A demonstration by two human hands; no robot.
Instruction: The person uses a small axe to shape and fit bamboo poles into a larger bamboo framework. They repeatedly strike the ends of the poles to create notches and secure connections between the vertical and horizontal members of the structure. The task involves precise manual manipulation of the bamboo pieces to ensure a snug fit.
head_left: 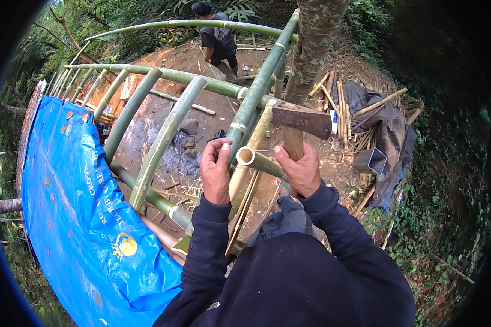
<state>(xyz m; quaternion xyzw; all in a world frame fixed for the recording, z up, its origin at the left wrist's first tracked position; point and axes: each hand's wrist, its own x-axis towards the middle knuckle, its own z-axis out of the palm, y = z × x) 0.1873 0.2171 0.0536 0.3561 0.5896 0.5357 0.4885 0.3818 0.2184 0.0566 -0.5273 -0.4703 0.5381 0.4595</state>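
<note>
My right hand [303, 170] is wrapped round the wooden handle of a hatchet [305, 121], its dark, wide blade lying across the top, level with a bamboo rail. By my right thumb a thin, light strand or nail [265, 150] points left; I cannot tell which it is. Just below it is the cut, hollow end of a bamboo pole [246, 156]. Thumb and fingertips of my left hand [217, 170] are pinched together beside a thick green bamboo pole [256, 98]. Whatever they hold, if anything, is too small to make out.
A bamboo frame with a long rail [180, 75] and several slanted posts stands ahead and left. Blue tarpaulin [93, 218] covers the left side. A tree trunk [313, 49] rises ahead. Farther off, a person [219, 41] bends over. Cut bamboo and dark sheeting [393, 125] lie right.
</note>
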